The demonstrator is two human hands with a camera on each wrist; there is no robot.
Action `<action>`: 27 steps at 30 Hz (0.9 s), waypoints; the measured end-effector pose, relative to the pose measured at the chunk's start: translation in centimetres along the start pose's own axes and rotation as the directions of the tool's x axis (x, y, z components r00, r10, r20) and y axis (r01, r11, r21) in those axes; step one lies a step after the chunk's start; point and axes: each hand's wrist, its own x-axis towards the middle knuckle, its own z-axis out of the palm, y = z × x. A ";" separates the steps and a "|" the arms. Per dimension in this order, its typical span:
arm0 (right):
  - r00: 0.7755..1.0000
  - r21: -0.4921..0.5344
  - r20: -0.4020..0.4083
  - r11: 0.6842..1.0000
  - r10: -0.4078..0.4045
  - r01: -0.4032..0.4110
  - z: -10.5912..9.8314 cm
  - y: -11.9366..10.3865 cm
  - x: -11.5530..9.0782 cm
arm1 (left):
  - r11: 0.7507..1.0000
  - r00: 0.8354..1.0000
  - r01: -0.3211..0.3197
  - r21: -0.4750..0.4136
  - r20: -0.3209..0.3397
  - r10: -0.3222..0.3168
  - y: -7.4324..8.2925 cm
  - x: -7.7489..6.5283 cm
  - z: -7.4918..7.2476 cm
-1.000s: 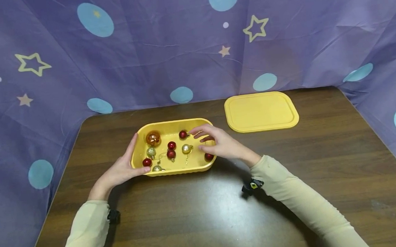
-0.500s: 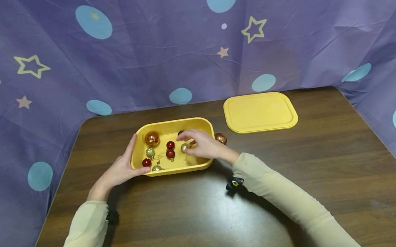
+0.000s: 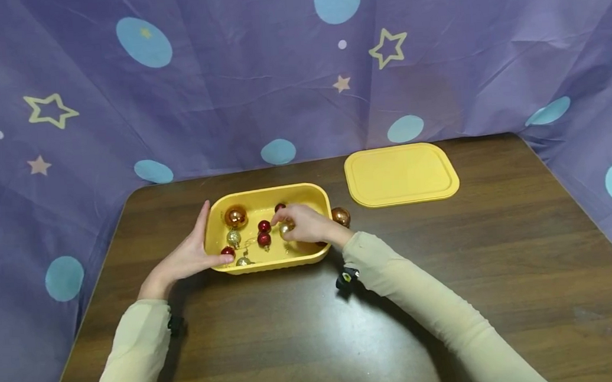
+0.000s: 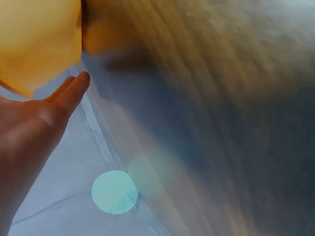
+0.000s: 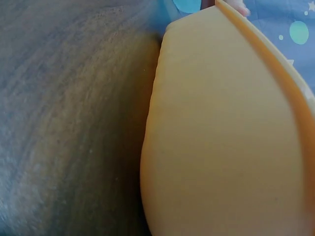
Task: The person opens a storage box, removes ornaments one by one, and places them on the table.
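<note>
In the head view my left hand [image 3: 188, 255] rests against the left end of a yellow box [image 3: 253, 267], fingers straight along the outside and thumb over the front rim. The left wrist view has these extended fingers beside the box wall [image 4: 39, 44]. Inside the box, my right hand [image 3: 306, 224] pinches a small gold Christmas bauble [image 3: 286, 226] between thumb and forefinger. Two red baubles [image 3: 263, 226] lie just left of those fingertips; another red bauble [image 3: 280, 207] is behind them. The right wrist view shows only the box's outer wall [image 5: 221, 123], with the right hand out of sight.
A large orange bauble [image 3: 235, 216], gold glitter baubles [image 3: 233, 238] and a red one [image 3: 227, 251] lie in the box's left half. A bronze bauble [image 3: 341, 216] is outside its right end. A yellow lid [image 3: 402, 174] lies flat at the back right of the wooden table [image 3: 294, 334].
My right hand has moved left and down into the box, closing its fingers around the gold bauble. The bronze bauble outside has come into view. My left hand stays at the box's left end.
</note>
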 end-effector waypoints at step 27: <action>0.962 0.233 -0.266 0.965 -0.054 0.119 -3.9 -0.5 -3.4 | 0.997 0.998 0.047 0.057 -0.055 -0.044 -0.7 0.0 0.3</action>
